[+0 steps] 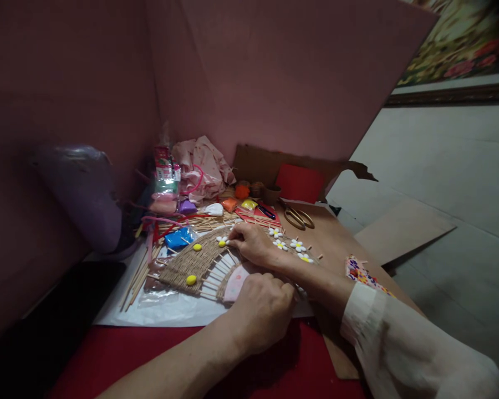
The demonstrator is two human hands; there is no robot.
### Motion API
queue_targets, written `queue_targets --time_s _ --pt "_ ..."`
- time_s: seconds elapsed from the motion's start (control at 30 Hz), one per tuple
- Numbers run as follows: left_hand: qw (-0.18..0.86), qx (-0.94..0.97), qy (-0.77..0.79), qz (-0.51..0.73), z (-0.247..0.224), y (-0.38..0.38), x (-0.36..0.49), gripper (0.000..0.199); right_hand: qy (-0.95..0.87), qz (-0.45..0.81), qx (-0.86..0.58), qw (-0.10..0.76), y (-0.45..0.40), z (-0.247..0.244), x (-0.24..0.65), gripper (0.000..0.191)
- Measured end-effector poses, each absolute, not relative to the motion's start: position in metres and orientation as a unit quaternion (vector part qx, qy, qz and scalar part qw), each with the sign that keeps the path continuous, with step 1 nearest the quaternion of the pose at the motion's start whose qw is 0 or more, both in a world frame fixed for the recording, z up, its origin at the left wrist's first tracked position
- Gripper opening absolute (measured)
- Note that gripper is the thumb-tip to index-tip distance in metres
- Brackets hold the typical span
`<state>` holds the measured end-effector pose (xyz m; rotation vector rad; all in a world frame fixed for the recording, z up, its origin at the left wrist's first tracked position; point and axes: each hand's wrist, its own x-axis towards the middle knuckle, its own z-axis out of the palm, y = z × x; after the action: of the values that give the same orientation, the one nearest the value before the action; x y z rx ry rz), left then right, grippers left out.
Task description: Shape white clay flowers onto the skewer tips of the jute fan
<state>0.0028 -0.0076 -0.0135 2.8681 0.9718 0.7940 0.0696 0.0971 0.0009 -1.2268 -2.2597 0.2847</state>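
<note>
A fan-shaped panel woven from tan cord (pixel 178 257) over thin wooden sticks lies before me. My right hand (pixel 251 242) is closed in a pinch at its upper part, fingertips touching a small white petal beside a yellow oval centre (pixel 223 243). Two more yellow ovals, an upper one (pixel 197 247) and a lower one (pixel 191 280), sit on the weave without petals. White daisies with yellow centres (pixel 280 244) cover the right part. Over the fan's pink base (pixel 235 284), my left hand (pixel 268 310) is curled shut; whatever its fingers hold is hidden.
Behind the fan lie loose wooden sticks (pixel 143 271), a blue clay packet (pixel 178 238), a white packet (pixel 214 209) and gold-handled scissors (pixel 298 217). Pink cloth (pixel 203 163) and a red card (pixel 300 183) stand farther back. Brown cardboard (pixel 336 238) extends at right.
</note>
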Motion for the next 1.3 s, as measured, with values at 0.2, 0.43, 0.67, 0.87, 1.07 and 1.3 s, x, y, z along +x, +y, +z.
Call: queue_targets --time_s 0.2,0.43,0.67,0.87,1.07,1.3 --pt "0.008 0.914 0.315 0.255 -0.016 -0.007 0.003 0.012 -0.845 0.086 -0.461 0.257 0.096 0.000 0.069 0.001" --pt "0.008 0.917 0.316 0.245 -0.012 -0.009 0.003 0.010 -0.854 0.066 -0.461 0.231 0.094 0.002 0.066 0.005" --pt "0.002 0.919 0.322 0.229 -0.011 -0.008 0.002 0.010 -0.876 0.032 -0.435 0.204 0.096 0.001 0.071 0.016" --pt "-0.005 0.916 0.320 0.242 -0.014 -0.008 0.003 0.011 -0.888 -0.016 -0.420 0.187 0.087 0.010 0.080 0.030" --pt "0.007 0.914 0.313 0.257 -0.014 -0.008 0.003 0.010 -0.902 -0.094 -0.391 0.156 0.084 0.007 0.084 0.027" --pt "0.006 0.913 0.313 0.260 -0.013 -0.009 0.003 0.012 -0.907 -0.101 -0.381 0.151 0.087 0.003 0.081 0.022"
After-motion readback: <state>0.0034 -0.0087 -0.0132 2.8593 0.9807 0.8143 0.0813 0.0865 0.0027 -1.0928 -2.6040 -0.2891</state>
